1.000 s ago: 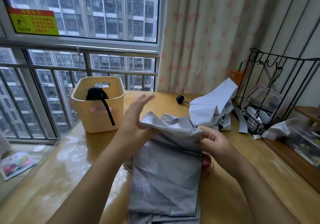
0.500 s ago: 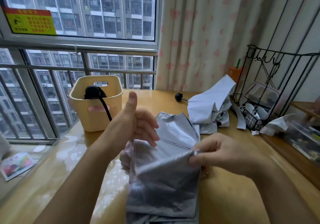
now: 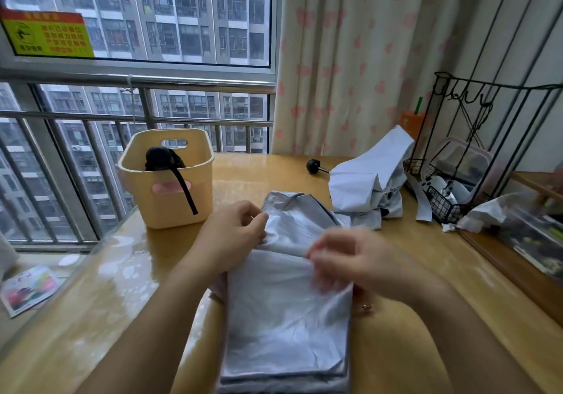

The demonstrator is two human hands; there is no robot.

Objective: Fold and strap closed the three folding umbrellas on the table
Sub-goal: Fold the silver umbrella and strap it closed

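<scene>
The silver umbrella (image 3: 286, 317) lies flat on the bench (image 3: 122, 302) straight before the person, its long axis running away toward the window; the left hand (image 3: 234, 235) pinches a fold at its far left corner; the right hand (image 3: 344, 259) is blurred, its fingers seemingly grasping the crosswise crease. Both sit equally near that far end, so I'd guess the next pleat starts there.

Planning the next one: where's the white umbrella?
Head view: the white umbrella lies loose at the table's far right, beside the black wire rack, beyond the silver umbrella.
</scene>
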